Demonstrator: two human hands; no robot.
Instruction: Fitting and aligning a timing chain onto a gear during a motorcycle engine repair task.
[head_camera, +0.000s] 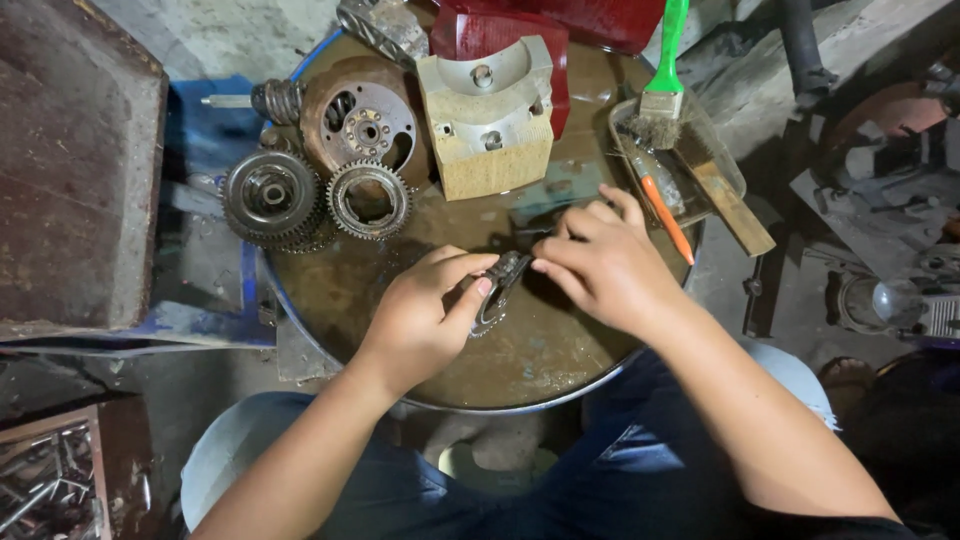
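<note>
My left hand (425, 315) grips a small oily grey metal part (497, 293) between thumb and fingers, just above the round drum top (330, 290). My right hand (600, 262) pinches the upper end of the same part with its fingertips. Both hands meet near the middle of the drum top. The part's far side is hidden behind my fingers.
Two toothed gears (270, 195) (370, 198) and a rusty round housing (362, 120) lie at the drum's back left. A pale metal block (488, 115) stands at the back. A clear tray (725, 165) at right holds a green-handled brush (662, 75), an orange tool (665, 215) and a wooden stick.
</note>
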